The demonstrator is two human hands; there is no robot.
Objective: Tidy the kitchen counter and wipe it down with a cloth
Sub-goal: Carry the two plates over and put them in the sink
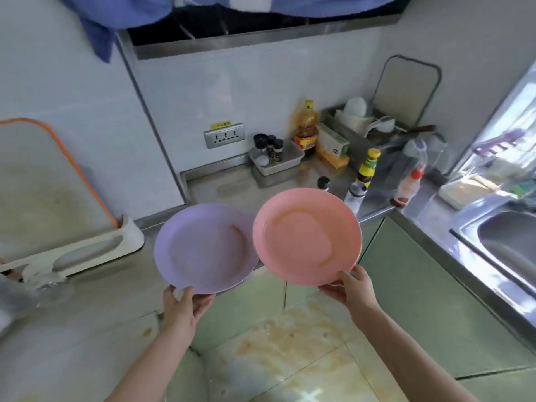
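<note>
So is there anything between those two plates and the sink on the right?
Nothing visible. The right hand holds the pink plate and the left hand the purple plate, over the floor; the way to the sink looks open.

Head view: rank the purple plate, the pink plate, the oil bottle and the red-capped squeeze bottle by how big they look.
1. purple plate and pink plate: about alike, so no ranking between them; both are held close to the camera, which inflates them.
2. oil bottle
3. red-capped squeeze bottle, only slightly smaller, so this order is unsure.
</note>
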